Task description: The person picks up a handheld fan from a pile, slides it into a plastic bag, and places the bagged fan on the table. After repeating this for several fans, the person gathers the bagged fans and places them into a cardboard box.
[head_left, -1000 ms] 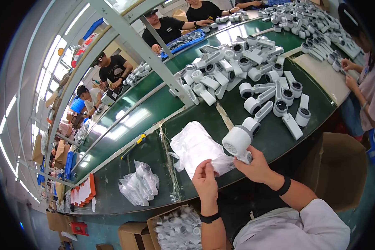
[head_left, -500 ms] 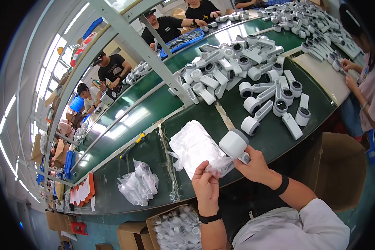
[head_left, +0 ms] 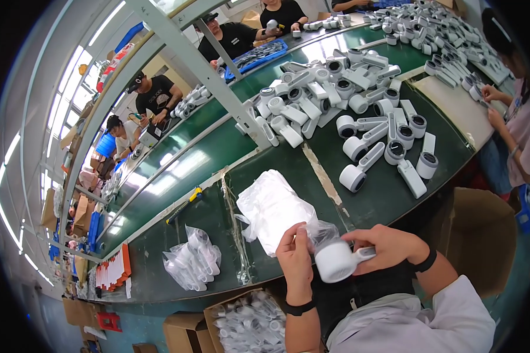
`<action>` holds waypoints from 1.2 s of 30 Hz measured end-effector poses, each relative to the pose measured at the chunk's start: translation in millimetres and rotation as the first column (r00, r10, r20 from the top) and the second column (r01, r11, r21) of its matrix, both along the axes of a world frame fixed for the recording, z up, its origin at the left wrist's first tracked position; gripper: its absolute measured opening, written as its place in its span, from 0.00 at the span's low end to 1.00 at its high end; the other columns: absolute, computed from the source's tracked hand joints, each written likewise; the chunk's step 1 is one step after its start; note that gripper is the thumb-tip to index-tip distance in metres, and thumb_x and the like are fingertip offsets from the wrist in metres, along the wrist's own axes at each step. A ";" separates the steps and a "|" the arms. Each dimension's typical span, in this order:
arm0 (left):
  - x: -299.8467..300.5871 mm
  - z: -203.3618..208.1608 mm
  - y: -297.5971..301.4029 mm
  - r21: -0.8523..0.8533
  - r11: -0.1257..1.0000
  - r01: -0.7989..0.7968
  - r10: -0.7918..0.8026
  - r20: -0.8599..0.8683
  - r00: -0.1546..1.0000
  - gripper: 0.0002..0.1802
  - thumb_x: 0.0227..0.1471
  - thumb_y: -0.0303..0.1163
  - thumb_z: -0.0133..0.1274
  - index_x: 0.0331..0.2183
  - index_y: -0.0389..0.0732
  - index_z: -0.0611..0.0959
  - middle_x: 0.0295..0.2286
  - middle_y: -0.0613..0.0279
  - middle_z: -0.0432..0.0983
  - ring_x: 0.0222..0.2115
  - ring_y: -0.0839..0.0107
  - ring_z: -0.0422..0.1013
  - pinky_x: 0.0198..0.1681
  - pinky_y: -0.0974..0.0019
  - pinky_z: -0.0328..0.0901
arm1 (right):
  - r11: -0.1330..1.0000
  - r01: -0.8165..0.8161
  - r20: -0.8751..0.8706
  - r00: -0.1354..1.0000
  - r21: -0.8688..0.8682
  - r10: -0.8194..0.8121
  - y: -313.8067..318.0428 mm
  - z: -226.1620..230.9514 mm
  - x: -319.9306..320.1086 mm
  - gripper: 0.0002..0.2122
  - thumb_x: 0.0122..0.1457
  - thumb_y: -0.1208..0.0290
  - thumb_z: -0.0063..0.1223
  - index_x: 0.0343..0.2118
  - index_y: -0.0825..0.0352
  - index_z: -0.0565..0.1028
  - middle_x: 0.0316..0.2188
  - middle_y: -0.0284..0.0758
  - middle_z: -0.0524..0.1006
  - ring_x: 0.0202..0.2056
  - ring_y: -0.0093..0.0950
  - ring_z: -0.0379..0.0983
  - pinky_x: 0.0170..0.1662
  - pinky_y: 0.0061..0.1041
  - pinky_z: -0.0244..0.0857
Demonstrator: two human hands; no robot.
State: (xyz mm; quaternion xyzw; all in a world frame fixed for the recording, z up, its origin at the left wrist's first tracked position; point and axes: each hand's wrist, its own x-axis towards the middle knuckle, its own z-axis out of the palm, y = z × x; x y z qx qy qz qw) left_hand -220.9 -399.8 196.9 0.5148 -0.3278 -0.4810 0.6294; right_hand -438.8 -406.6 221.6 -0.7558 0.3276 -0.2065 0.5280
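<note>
My right hand (head_left: 391,248) grips a white handheld device (head_left: 334,262), with a round drum-shaped head and a short handle, by its handle. The head points left, toward my other hand. A thin clear plastic bag (head_left: 323,230) is pinched between the fingers of my left hand (head_left: 294,259), its film bunched just above the device's head. The device looks outside the bag. Beyond my hands lies a stack of flat white plastic bags (head_left: 271,203) on the dark green table (head_left: 256,250).
Loose devices (head_left: 388,132) pile up at the far right. Bagged devices (head_left: 193,259) lie left, near a yellow-and-black cutter (head_left: 184,205) and orange-white cards (head_left: 113,270). Below are a carton of bagged devices (head_left: 250,320) and an open carton (head_left: 483,241). Co-workers sit along the line.
My right hand has brought the device down toward me and turned it, so its head now points left. The left hand keeps the bag, raised slightly.
</note>
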 end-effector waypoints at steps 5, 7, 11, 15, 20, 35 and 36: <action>8.4 -0.6 3.6 0.044 0.996 0.084 -0.086 0.044 0.995 0.09 0.57 0.28 0.54 0.39 0.34 0.82 0.23 0.69 0.71 0.22 0.84 0.63 0.24 0.79 0.57 | 0.993 -0.016 -0.194 0.980 0.119 0.039 -10.6 -2.6 10.2 0.41 0.53 0.54 0.60 0.66 0.59 0.51 0.33 0.44 0.79 0.33 0.43 0.77 0.39 0.32 0.69; 16.6 -4.6 4.3 -0.111 0.967 0.231 -0.204 0.215 0.955 0.08 0.56 0.25 0.54 0.38 0.35 0.83 0.31 0.66 0.72 0.27 0.84 0.64 0.29 0.80 0.59 | 0.991 -0.103 -0.173 0.978 0.083 0.116 -21.5 -11.7 14.4 0.40 0.54 0.54 0.59 0.66 0.58 0.52 0.35 0.45 0.79 0.34 0.44 0.77 0.40 0.33 0.69; 23.5 3.0 12.4 -0.147 0.959 0.242 -0.178 0.354 0.918 0.08 0.54 0.22 0.55 0.38 0.34 0.84 0.37 0.64 0.70 0.30 0.83 0.65 0.32 0.79 0.61 | 0.988 -0.152 -0.118 0.982 -0.007 0.150 -22.3 -25.5 19.9 0.36 0.55 0.53 0.57 0.65 0.57 0.56 0.39 0.47 0.79 0.38 0.46 0.76 0.44 0.35 0.68; 21.9 1.1 16.9 -0.230 0.954 0.192 -0.073 0.443 0.893 0.09 0.52 0.20 0.55 0.38 0.36 0.84 0.36 0.63 0.70 0.28 0.81 0.64 0.31 0.77 0.61 | 0.991 0.078 -0.096 0.993 0.108 -0.067 -14.2 -21.2 30.0 0.33 0.56 0.53 0.56 0.62 0.61 0.60 0.40 0.49 0.78 0.42 0.48 0.75 0.46 0.36 0.68; -2.7 10.3 23.2 -0.310 0.940 0.142 0.145 0.740 0.657 0.09 0.50 0.22 0.58 0.36 0.38 0.85 0.36 0.62 0.68 0.29 0.76 0.66 0.32 0.73 0.62 | 0.942 0.228 -0.009 0.972 0.248 -0.233 -5.0 -21.1 44.5 0.33 0.59 0.64 0.57 0.63 0.67 0.55 0.31 0.38 0.77 0.25 0.23 0.75 0.29 0.24 0.69; -8.4 -15.7 48.2 -0.267 0.906 0.329 -0.233 0.336 0.913 0.08 0.51 0.19 0.55 0.36 0.32 0.80 0.34 0.56 0.76 0.34 0.68 0.73 0.40 0.67 0.68 | 0.775 0.306 0.445 0.678 0.553 -0.585 -9.2 -63.2 65.4 0.22 0.60 0.69 0.57 0.55 0.68 0.65 0.44 0.34 0.75 0.40 0.22 0.73 0.45 0.24 0.69; -9.0 -25.2 46.3 -0.244 0.958 0.151 -0.075 0.295 0.953 0.16 0.54 0.21 0.52 0.46 0.32 0.75 0.42 0.56 0.72 0.41 0.68 0.71 0.42 0.67 0.69 | 0.799 0.365 0.491 0.643 0.478 -0.587 -5.2 -67.3 65.6 0.21 0.59 0.68 0.58 0.53 0.68 0.66 0.42 0.34 0.75 0.39 0.22 0.74 0.44 0.24 0.69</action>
